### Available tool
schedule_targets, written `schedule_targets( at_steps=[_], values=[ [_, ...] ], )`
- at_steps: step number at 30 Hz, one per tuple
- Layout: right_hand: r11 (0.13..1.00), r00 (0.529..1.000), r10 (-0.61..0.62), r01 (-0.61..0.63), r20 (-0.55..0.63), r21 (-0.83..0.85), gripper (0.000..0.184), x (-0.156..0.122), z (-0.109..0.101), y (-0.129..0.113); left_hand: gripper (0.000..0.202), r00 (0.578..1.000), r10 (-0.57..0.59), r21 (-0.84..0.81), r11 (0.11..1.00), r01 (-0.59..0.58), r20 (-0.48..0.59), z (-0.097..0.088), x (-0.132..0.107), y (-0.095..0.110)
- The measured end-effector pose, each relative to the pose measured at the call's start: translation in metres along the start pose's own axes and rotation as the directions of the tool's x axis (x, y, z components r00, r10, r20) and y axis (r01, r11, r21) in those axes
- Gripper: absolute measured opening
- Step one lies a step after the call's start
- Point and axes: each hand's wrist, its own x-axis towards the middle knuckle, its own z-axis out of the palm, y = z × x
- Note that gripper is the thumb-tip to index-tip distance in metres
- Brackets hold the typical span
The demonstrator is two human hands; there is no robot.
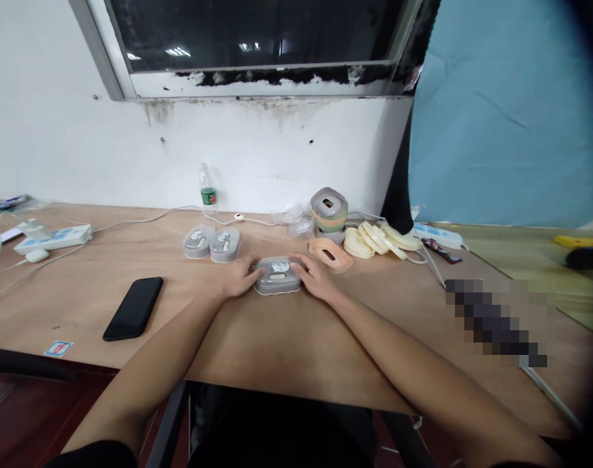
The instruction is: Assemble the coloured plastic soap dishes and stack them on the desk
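A grey rounded box [277, 279] with a shiny clear top, a round white sticker and a pale oval piece lies on the table before me. My left hand [240, 275] closes on its left end, thumb along the near side. On the right end rests my right hand [315, 276], thumb on the top edge and fingers behind. Two similar grey boxes, a left one [197, 242] and a right one [225, 244], stand behind my left hand. A peach slotted lid [331, 255] lies just beyond my right hand.
Behind the peach lid rise stacked slotted lids [328, 207], beside clear plastic pieces [301, 225]. Several cream lids [374, 239] lean to their right. A bottle [207, 185] stands by the wall. At left are a black phone [133, 309] and a power strip [67, 238] with cables.
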Motion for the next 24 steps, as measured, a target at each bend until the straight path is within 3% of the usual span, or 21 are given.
schedule_targets(
  at_steps=[4, 9, 14, 18, 24],
  values=[
    [0.997, 0.997, 0.066, -0.067, -0.029, -0.023, 0.035, 0.001, -0.002, 0.003, 0.050, 0.998, -0.057, -0.158, 0.986, 0.054, -0.012, 0.005, -0.001, 0.006],
    [0.988, 0.985, 0.151, -0.153, -0.083, -0.027, 0.035, 0.001, 0.000, 0.008, 0.065, 0.997, -0.059, -0.328, 0.944, 0.043, -0.039, 0.009, -0.003, 0.013],
    [0.950, 0.951, 0.291, -0.300, -0.102, -0.086, 0.033, 0.004, 0.001, 0.010, 0.092, 0.994, 0.102, -0.127, 0.987, -0.096, 0.041, 0.005, -0.008, 0.019],
    [0.958, 0.959, 0.270, -0.277, -0.083, -0.079, 0.034, 0.005, 0.000, 0.011, 0.087, 0.985, 0.140, 0.022, 0.990, -0.143, 0.105, 0.007, -0.010, 0.022],
    [0.969, 0.969, 0.240, -0.243, -0.065, -0.044, 0.035, 0.004, -0.001, 0.012, 0.086, 0.980, 0.175, 0.046, 0.983, -0.180, 0.090, 0.007, -0.008, 0.019]
  ],
)
